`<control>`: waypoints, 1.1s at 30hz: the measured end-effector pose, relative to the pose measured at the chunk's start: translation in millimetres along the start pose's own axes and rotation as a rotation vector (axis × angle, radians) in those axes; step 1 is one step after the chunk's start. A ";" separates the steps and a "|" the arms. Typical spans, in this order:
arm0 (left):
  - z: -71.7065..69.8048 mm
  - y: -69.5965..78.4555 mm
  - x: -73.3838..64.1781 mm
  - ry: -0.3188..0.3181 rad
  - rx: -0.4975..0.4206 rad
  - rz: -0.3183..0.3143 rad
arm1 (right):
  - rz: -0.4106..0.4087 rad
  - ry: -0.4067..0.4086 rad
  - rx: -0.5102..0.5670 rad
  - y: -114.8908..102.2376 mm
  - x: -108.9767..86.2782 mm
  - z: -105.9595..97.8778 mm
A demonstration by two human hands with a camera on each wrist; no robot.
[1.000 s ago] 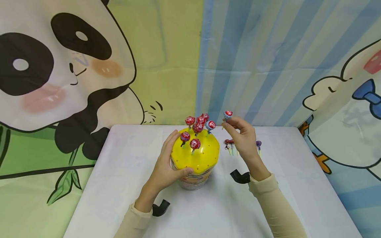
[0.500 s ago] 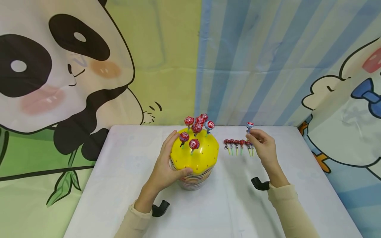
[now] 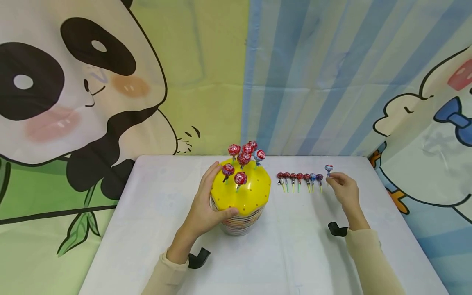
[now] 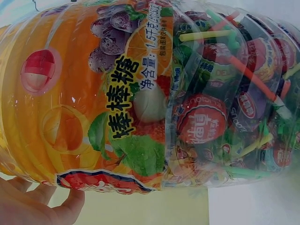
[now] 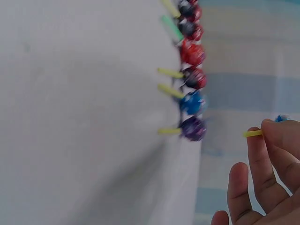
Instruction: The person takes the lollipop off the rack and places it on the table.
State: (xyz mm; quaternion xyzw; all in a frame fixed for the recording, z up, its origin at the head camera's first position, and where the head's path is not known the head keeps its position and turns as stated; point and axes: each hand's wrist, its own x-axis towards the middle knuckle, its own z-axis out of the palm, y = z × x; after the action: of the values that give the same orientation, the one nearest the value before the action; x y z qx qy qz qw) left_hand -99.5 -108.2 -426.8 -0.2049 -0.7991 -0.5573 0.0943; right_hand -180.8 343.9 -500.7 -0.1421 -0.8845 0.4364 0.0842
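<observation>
Left hand [image 3: 204, 205]: thumb and fingers curved round the lollipop jar [image 3: 239, 226] at lid level, gripping it.
Right hand [image 3: 346, 192]: thumb and forefinger pinch the stick of the held lollipop [image 3: 328, 168]; other fingers loosely bent.
Panda backdrop [image 3: 88, 92]: left, behind the white table [image 3: 140, 225].
Jar position: on the table, left of centre row, upright, long axis vertical; wrapped sweets visible through its clear wall.
Yellow lid [image 3: 254, 196]: seven lollipops [image 3: 241, 179] standing in it, heads up.
Lollipop row [image 3: 300, 177]: seven laid side by side between jar and right hand; heads toward the backdrop, sticks toward the near edge.
Held lollipop position: just beside the row's right end, apart from it; stick near vertical, head up.
White cartoon figure [image 3: 427, 164]: backdrop print, far right.
</observation>
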 end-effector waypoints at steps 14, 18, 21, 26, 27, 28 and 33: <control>-0.3 1.3 0.4 0.001 0.003 0.002 | 0.228 -0.132 -0.141 34.8 19.9 2.8; -0.5 0.8 0.0 0.003 0.013 -0.004 | 0.231 -0.136 -0.192 38.8 21.0 3.6; -0.3 0.3 0.1 0.002 0.015 -0.010 | 0.219 -0.142 -0.224 40.1 21.5 4.2; -0.3 0.4 0.5 0.001 0.015 -0.014 | 0.174 -0.143 -0.268 37.5 22.6 5.0; -0.3 0.6 0.6 0.000 0.015 -0.013 | 0.169 -0.141 -0.275 36.7 22.6 5.3; -0.4 0.6 0.8 0.000 0.016 -0.013 | 0.164 -0.139 -0.283 36.1 22.7 5.6; -0.4 2.1 0.7 -0.002 0.009 -0.009 | 0.154 -0.153 -0.302 33.7 20.9 6.4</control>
State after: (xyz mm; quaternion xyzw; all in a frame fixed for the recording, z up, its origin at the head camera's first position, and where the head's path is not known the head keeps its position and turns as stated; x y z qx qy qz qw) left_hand -99.2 -107.9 -424.6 -0.2015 -0.8025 -0.5540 0.0920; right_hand -196.3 365.4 -530.8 -0.1868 -0.9302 0.3134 -0.0394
